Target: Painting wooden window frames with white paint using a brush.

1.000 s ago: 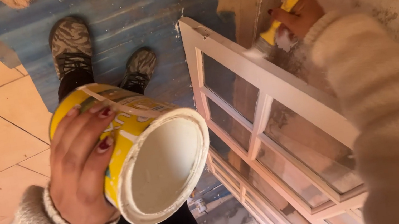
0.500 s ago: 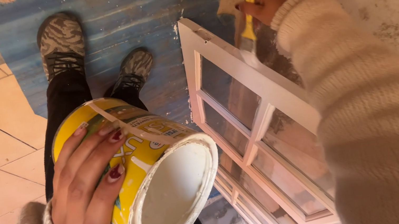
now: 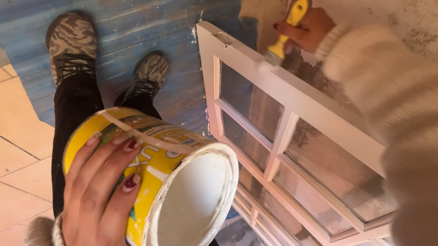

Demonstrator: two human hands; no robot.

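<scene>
At seven o'clock the left hand (image 3: 96, 215) is wrapped around the tilted yellow tub (image 3: 152, 180), while at one o'clock the right hand (image 3: 307, 30) clamps a yellow-handled scraper (image 3: 286, 30) on the window frame (image 3: 291, 100), so filler could spill from the tilt.
</scene>
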